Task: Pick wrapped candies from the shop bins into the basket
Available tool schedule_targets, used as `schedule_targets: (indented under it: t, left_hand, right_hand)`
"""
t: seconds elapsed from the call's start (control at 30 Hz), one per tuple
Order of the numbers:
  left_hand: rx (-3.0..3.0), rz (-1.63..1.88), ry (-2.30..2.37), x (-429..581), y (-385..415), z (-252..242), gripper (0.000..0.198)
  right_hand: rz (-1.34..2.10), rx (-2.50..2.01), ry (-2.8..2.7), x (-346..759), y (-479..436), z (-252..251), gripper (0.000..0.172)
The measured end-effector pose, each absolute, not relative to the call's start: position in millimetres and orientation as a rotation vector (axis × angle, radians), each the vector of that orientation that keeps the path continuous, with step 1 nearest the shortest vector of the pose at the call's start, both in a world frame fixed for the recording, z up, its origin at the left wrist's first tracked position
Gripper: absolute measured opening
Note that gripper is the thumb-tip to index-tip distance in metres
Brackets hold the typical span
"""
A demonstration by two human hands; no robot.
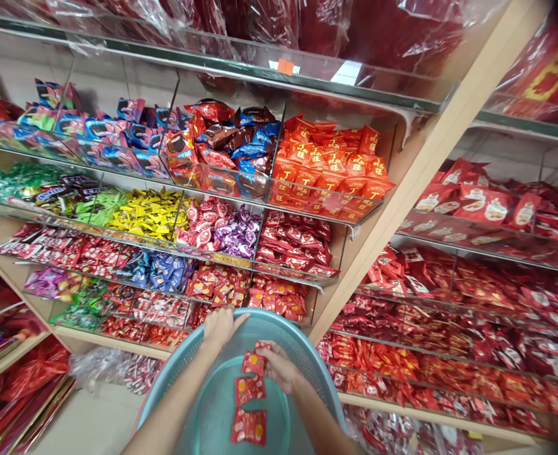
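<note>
A short row of small, flat red packets with orange circles (249, 390) is inside the large, round teal plastic basket (215, 398). They should be light, soft and perhaps slippery, best pinched by an edge. The grip of the right hand (279, 368) pinches the topmost; blur hides whether it joins the others. The left hand (220, 327) clasps the basket's far rim, probably stiff.

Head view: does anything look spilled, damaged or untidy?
Nothing looks clearly spilled; the red packets by the right hand are inside the teal basin. Only the crumpled clear plastic on the floor left of it looks untidy, perhaps just packaging.
</note>
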State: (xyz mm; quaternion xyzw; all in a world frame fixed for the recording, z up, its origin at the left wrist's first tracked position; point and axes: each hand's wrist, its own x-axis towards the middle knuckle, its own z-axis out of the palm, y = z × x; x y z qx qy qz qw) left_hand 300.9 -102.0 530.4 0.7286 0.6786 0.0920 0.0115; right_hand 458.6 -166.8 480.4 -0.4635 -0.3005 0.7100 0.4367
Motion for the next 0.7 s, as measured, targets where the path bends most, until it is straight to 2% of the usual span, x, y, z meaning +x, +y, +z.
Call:
schedule_targets:
  t: [0.33, 0.57, 0.7]
  left_hand:
    - [2.289, 0.317, 2.119, 301, -101, 529, 0.062]
    - [2.286, 0.307, 2.125, 301, -101, 529, 0.065]
    - [2.26, 0.295, 2.126, 302, -102, 531, 0.064]
  right_hand:
    - [1.226, -1.637, -1.009, 404, -149, 445, 0.017]
    - [1.423, -1.491, -0.86, 387, -160, 439, 0.042]
    - [1.476, -1.4, -0.869, 386, -167, 437, 0.044]
